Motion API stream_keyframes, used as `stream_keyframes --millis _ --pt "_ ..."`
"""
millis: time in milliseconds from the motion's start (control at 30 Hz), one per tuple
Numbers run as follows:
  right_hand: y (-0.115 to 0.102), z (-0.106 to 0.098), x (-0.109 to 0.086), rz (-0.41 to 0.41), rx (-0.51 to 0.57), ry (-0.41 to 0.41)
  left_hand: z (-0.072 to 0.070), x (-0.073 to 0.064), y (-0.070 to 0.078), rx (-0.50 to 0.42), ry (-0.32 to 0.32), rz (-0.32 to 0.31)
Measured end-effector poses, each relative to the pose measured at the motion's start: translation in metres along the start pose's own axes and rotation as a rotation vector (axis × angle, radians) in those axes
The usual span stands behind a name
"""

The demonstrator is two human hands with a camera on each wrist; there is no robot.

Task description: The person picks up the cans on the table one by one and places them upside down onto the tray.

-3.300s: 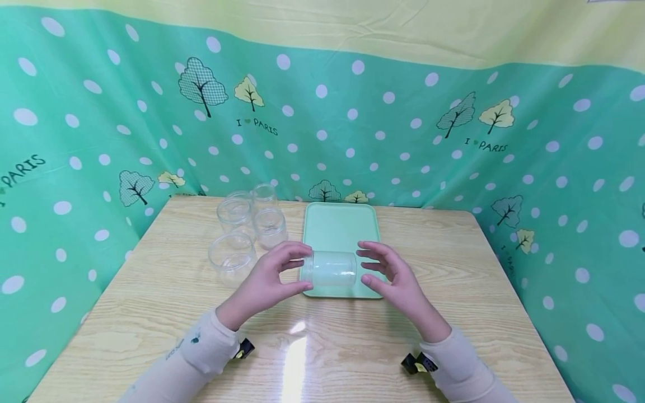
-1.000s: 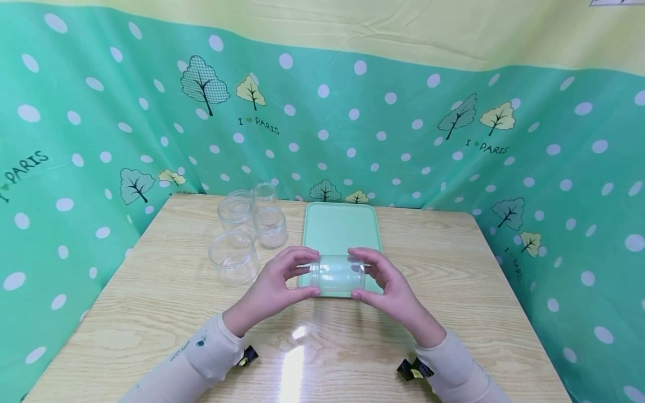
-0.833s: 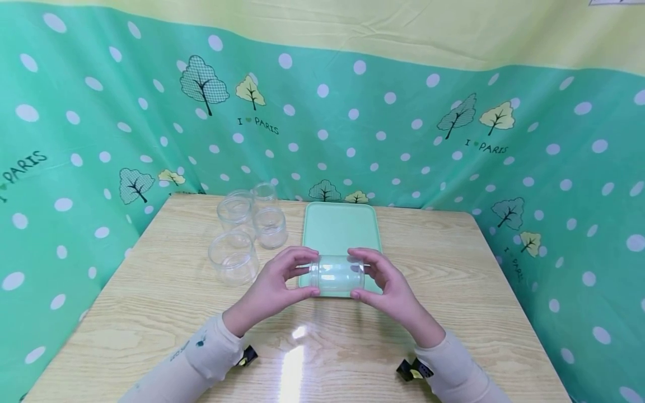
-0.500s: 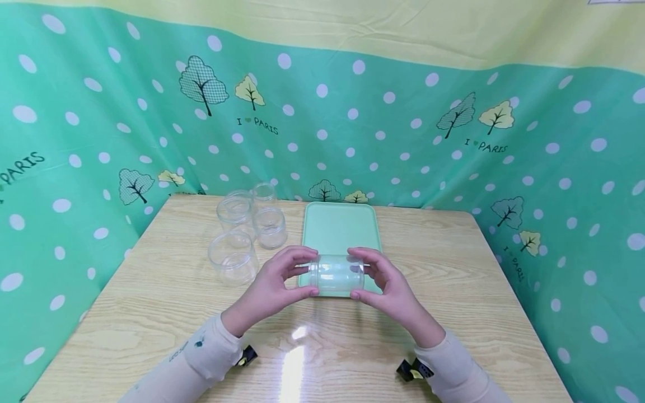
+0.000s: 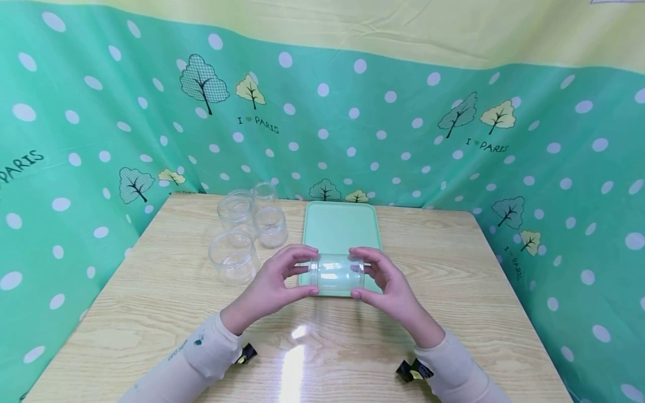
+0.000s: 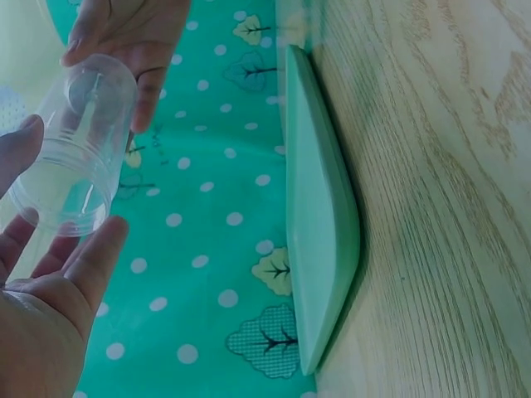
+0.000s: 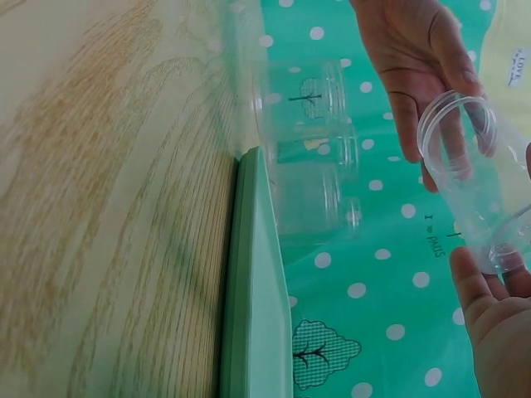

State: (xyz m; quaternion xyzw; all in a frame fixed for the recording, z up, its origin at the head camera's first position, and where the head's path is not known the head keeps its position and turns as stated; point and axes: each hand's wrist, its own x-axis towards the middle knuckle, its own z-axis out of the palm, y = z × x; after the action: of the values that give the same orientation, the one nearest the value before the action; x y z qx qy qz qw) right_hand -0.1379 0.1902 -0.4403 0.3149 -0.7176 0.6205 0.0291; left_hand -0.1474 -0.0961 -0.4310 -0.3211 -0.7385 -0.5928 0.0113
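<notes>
A clear, lidless plastic jar (image 5: 336, 273) lies on its side in the air between my two hands, its threaded mouth facing left. My left hand (image 5: 274, 282) grips the mouth end, thumb below and fingers above in the head view. At the base end my right hand (image 5: 388, 282) holds the jar in the same way. Both wrist views show the jar (image 6: 79, 145) raised off the table. Beneath and beyond it lies a light green tray (image 5: 340, 224), its near part partly covered by the jar and hands.
Several clear jars stand upright at the left of the tray, among them a wide one (image 5: 234, 257) in front and a smaller one (image 5: 271, 226). The wooden table (image 5: 453, 268) ends at a green dotted curtain (image 5: 383, 117) at the back and sides.
Earlier only my left hand held the jar while the right hovered apart at its base. Since then the right hand has taken hold, and over the last second both have stayed nearly still.
</notes>
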Motion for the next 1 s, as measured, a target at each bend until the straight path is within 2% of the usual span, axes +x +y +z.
stream_keyframes --millis 233,433,667,1000 --pt "-0.001 0.000 0.001 0.011 -0.018 0.020 -0.003 0.003 -0.001 0.001 -0.030 -0.010" --pt "-0.005 0.002 0.003 0.019 -0.068 0.058 -0.010 0.005 -0.003 0.085 -0.064 -0.038" --pt "-0.004 0.002 0.008 0.005 -0.103 0.081 -0.021 0.006 -0.004 0.151 -0.038 -0.056" --pt "-0.013 -0.014 0.020 0.039 -0.165 0.099 -0.035 0.007 0.001 0.182 -0.005 -0.028"
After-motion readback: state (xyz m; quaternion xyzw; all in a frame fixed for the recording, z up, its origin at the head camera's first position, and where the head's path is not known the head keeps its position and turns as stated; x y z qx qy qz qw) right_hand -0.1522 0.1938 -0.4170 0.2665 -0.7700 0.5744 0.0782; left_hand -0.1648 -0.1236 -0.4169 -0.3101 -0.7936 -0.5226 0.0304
